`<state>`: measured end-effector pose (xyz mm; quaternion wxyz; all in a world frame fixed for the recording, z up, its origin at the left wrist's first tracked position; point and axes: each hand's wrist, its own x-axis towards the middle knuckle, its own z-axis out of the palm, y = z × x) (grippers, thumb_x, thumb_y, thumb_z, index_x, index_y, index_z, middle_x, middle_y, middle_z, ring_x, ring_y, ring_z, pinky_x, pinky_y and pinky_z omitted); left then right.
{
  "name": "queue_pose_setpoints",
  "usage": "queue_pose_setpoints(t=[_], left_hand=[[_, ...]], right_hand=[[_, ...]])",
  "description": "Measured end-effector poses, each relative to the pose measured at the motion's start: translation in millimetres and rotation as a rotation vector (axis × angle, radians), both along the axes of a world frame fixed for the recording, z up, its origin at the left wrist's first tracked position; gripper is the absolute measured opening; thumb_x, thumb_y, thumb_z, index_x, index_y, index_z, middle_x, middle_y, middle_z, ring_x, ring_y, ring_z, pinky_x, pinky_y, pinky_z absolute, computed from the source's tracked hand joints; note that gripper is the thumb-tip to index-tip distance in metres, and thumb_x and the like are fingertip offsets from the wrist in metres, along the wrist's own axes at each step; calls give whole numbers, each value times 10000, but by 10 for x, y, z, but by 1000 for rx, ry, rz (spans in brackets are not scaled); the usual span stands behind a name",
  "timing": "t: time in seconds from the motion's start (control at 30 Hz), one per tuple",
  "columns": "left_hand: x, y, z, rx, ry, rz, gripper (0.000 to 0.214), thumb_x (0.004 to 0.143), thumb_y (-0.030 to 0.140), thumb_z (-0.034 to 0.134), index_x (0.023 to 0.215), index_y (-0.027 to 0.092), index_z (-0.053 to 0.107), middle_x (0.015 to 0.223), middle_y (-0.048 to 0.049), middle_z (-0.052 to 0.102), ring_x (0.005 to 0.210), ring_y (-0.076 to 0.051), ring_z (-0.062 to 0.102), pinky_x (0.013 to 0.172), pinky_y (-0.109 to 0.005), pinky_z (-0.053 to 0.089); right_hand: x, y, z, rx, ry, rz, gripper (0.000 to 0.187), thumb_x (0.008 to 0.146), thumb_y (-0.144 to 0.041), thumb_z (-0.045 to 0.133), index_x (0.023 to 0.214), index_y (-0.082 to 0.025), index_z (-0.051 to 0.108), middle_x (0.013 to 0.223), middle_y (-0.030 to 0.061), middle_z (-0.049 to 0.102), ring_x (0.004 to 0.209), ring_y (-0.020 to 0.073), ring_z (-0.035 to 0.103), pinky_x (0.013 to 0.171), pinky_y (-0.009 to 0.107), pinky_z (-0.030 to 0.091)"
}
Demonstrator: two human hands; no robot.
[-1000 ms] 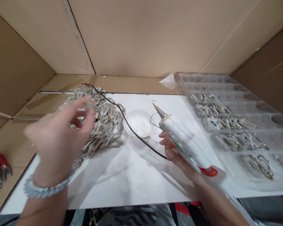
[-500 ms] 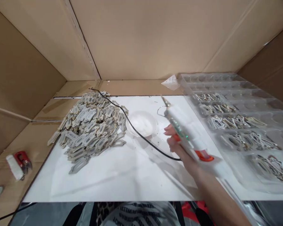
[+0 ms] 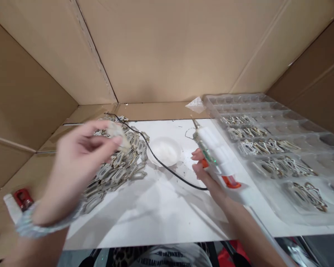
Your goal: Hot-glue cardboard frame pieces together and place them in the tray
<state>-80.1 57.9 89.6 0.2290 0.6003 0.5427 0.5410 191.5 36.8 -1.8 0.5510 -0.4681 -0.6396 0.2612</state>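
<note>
My left hand [image 3: 78,163] hovers over a heap of flat grey-and-tan cut-out pieces [image 3: 119,163] and pinches one such piece [image 3: 117,134] between thumb and fingertips. The hand is blurred by motion. My right hand [image 3: 208,178] is wrapped round a white glue gun [image 3: 214,154] with an orange trigger, its metal nozzle pointing up and away over the white board [image 3: 156,211]. A black cord [image 3: 156,157] runs from the gun across the board and over the heap.
A small round white dish [image 3: 166,151] sits between the heap and the gun. A clear compartment tray [image 3: 269,148] holding several finished pieces fills the right side. Red clippers [image 3: 22,196] lie at the left. Cardboard walls [image 3: 169,48] enclose the workspace.
My left hand, out of view half a second ago, has come back over the heap holding one piece. The glue gun has stayed in my right hand with little movement.
</note>
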Motion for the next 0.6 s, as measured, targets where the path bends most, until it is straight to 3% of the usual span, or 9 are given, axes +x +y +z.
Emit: queue_pose_setpoints(t=[0.1,0.23,0.4,0.6], left_hand=[[467,-93,-172,-308,-179,-180,346,714,296,773,992,153,624,529,41,616,395,-64,471,361,-137,352],[850,-155,-319,-426,-376,-369,343,711,307,757,955,188,548,502,69,588,402,-55,447,398,-129,376],[963,-170,-440,-452,-482,-422,322,770,337,711,943,212,469,436,110,507,403,-47,408,427,-113,359],[989,-217,-483,-471,-455,-399,342,784,344,708,968,214,450,451,112,516,418,-46,417,419,-96,332]], right_hand=[[-32,-24,83,72,-89,24,77,838,-295,669,890,-238,665,862,31,650,713,181,664,644,299,556],[-74,-60,155,58,-101,59,79,832,-281,688,895,-237,669,885,38,659,760,190,683,684,299,568],[-82,-65,97,-101,16,115,129,835,-348,659,849,-227,614,736,6,642,650,180,651,607,302,556],[-96,-83,139,-264,85,196,221,815,-361,633,700,-229,498,615,-30,522,570,149,546,585,296,523]])
